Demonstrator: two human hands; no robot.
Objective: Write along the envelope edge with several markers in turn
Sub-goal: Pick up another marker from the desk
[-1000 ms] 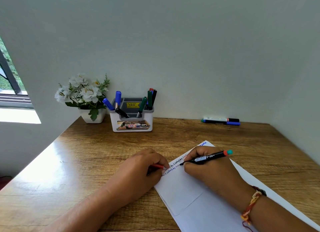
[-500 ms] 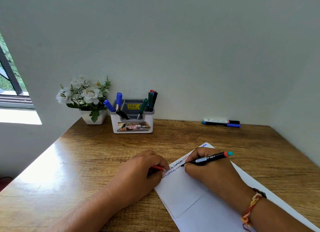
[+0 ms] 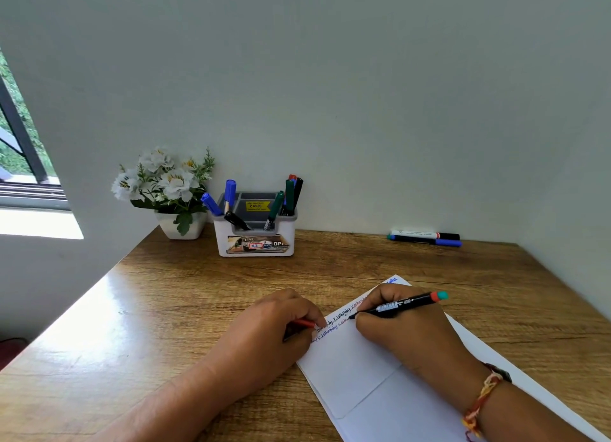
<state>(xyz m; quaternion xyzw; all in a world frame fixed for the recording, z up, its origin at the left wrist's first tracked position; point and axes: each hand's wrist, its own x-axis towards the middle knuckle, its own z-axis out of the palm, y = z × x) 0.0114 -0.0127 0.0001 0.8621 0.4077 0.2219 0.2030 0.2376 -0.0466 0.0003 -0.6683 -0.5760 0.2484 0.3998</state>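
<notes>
Markers first: one black marker (image 3: pixel 400 306) with a red and teal end is pinched by the right hand (image 3: pixel 406 339), and its tip touches the one white envelope (image 3: pixel 357 375) just left of the fingers. The envelope lies on the wooden table (image 3: pixel 165 309), under the right hand and beside the left hand (image 3: pixel 264 329). The left hand's fingers curl round one short red piece (image 3: pixel 304 323). Two lines of small writing run along the envelope edge between the hands; I cannot read them. Beyond the left hand stands one holder (image 3: pixel 254 243) with, as far as I can count, seven markers. Its yellow sticker (image 3: pixel 256 205) reads "49.00", and the front label shows "42" and "OPE". Far beyond the right hand lie two more markers (image 3: pixel 425 238). Left of the holder is one flower pot (image 3: pixel 178 223).
</notes>
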